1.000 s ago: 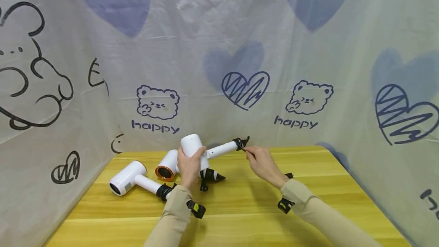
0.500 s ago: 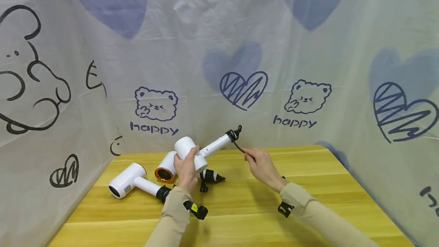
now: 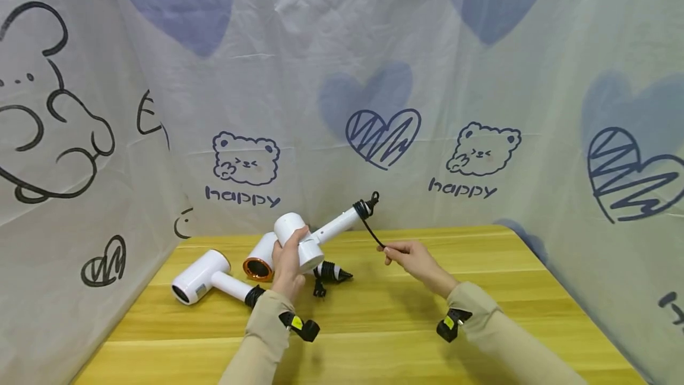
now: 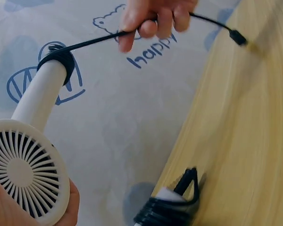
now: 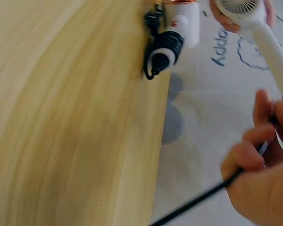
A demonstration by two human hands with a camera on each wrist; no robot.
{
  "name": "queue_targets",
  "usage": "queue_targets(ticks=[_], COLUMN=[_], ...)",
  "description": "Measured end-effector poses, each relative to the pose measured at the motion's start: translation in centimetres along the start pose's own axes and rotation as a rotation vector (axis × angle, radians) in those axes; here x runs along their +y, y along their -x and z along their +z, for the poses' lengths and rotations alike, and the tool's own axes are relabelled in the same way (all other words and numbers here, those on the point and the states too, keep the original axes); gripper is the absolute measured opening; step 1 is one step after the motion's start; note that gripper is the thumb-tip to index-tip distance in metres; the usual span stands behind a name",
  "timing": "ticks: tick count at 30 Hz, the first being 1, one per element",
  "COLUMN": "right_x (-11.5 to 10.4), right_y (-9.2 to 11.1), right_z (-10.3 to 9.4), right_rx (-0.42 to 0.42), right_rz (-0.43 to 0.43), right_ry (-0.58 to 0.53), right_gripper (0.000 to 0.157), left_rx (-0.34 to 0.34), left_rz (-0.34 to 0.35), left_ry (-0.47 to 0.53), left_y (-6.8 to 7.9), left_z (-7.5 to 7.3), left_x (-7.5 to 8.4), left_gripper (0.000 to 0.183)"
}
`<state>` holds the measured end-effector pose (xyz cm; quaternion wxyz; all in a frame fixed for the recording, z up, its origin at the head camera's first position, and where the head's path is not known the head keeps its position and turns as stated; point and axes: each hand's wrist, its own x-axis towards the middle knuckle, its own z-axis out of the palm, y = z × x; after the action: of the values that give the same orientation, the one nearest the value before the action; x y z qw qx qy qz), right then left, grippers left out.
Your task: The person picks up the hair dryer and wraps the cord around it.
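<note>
My left hand [image 3: 287, 266] grips the barrel of a white hair dryer [image 3: 335, 226], holding it above the table with its handle pointing up and right. Its slatted round end [image 4: 20, 172] shows in the left wrist view. Black cord [image 3: 364, 209] is wound round the handle's end. A straight length of that cord [image 4: 94, 41] runs to my right hand [image 3: 415, 261], which pinches it between thumb and fingers. Past those fingers, a small dark cord end [image 4: 237, 37] hangs out in the left wrist view.
A white hair dryer [image 3: 200, 277] lies at the table's left. Another, with an orange-rimmed mouth [image 3: 257, 268], lies behind my left hand; its cord-wrapped handle [image 3: 332, 272] and plug [image 3: 319, 290] stick out to the right. Printed cloth walls [image 3: 352, 28] enclose the wooden table [image 3: 385, 337].
My right hand has drawn the cord away from the handle, down and slightly right, so a longer straight length shows. The held hair dryer has tilted, its handle end rising.
</note>
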<state>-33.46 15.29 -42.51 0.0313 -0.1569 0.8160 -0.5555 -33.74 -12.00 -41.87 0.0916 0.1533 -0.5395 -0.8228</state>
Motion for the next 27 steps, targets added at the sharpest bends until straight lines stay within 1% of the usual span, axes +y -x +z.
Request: queue_targets(ticks=[4, 6, 7, 9, 11, 14, 17, 20, 22, 24, 27], right_x=[0.8, 1.6, 2.0, 2.6, 3.0, 3.3, 3.0, 2.1, 1.5, 0.9, 0.0], right_y=[-0.4, -0.6, -0.7, -0.9, -1.1, -1.4, -1.8, -2.4, -2.9, -3.2, -3.6], right_z=[-1.0, -1.6, -1.9, -2.5, -3.0, -3.6, -3.9, -4.1, -4.2, -4.4, -4.6], right_rx=[-0.169, -0.202, -0.198, -0.166, -0.115, -0.044, 0.009, 0.047, 0.07, 0.1, 0.137], right_rz=[0.076, 0.114, 0.137, 0.163, 0.191, 0.225, 0.25, 0.218, 0.193, 0.158, 0.119], right_ry=[-0.157, -0.184, -0.185, -0.163, -0.118, -0.025, 0.067, 0.154, 0.181, 0.196, 0.211], right_gripper=[0.033, 0.034, 0.033, 0.033, 0.032, 0.033, 0.034, 0.032, 0.026, 0.022, 0.019], left_rx=[-0.018, -0.033, -0.043, -0.067, -0.099, -0.172, -0.246, -0.293, -0.324, -0.37, -0.429], left_rz=[-0.031, -0.039, -0.043, -0.049, -0.056, -0.062, -0.068, -0.081, -0.092, -0.105, -0.105], left_ry=[0.05, 0.053, 0.049, 0.035, 0.029, 0.002, -0.028, -0.058, -0.098, -0.138, -0.206], left_y=[0.0, 0.0, 0.0, 0.0, 0.1, 0.2, 0.3, 0.3, 0.3, 0.3, 0.2], left_z=[0.0, 0.1, 0.2, 0.3, 0.4, 0.5, 0.4, 0.3, 0.2, 0.1, -0.1], left_x=[0.2, 0.2, 0.3, 0.3, 0.3, 0.2, 0.1, 0.0, 0.0, -0.1, -0.2], left_gripper=[0.07, 0.068, 0.067, 0.066, 0.065, 0.063, 0.061, 0.061, 0.063, 0.065, 0.067])
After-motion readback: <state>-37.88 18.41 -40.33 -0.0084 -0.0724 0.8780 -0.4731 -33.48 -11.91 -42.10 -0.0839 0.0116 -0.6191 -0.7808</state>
